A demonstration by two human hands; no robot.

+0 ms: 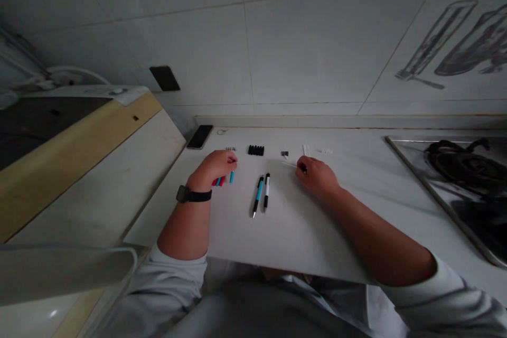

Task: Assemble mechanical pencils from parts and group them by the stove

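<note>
Nearest lie two pens (pixel 258 195) on the worktop (pixel 237 237); beyond, the right hand (pixel 317 175) pinches a thin white tube (pixel 290 164) poking leftward, probably light and bendable, best taken near one end. Whether the left hand (pixel 215 165), fingers curled, holds anything, I cannot tell.

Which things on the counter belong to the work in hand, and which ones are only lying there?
Likely part of the work:
thin pale stick in the right hand
blue pen and white pen
row of black pieces
red and blue pieces by the left hand
white sticks
small dark pieces
small clear pieces
small greyish pieces

Probably just lying there:
phone
ring
</note>
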